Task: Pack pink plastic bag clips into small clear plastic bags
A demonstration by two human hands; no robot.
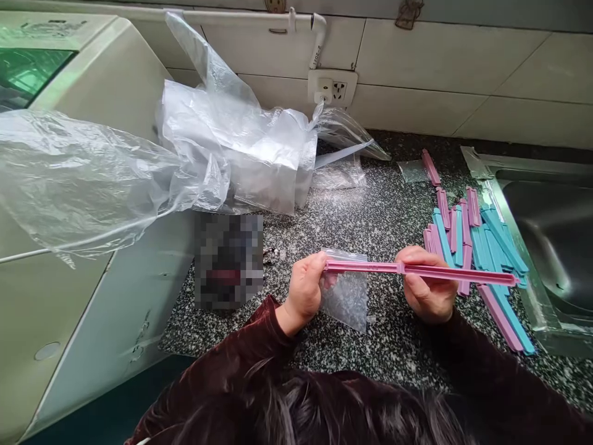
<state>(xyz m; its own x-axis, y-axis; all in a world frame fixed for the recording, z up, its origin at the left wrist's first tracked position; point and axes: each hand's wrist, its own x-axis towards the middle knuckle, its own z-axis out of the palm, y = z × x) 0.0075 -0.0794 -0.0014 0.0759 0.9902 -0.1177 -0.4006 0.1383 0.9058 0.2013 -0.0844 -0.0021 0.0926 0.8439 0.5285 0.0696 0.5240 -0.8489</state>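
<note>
A pink bag sealing clip point(458, 274) is unfolded into one long strip, held level above the counter. My left hand point(306, 287) is closed, pinching the clip's left end together with the top of a small clear plastic bag point(346, 303). The bag hangs below the clip's left arm; I cannot tell whether its edge lies inside the channel. My right hand point(428, 290) grips the clip just right of its hinge, thumb in front and fingers behind. Beyond that hand lies a loose pile of pink and turquoise bag clips point(493, 247).
A steel sink point(551, 235) borders the counter point(393, 204) on the right. Large clear plastic bags point(250, 142) spread at the back left, beside a pale appliance point(115, 296). A wall socket point(332, 88) holds a plug. A blurred dark item point(229, 259) lies left of my left hand.
</note>
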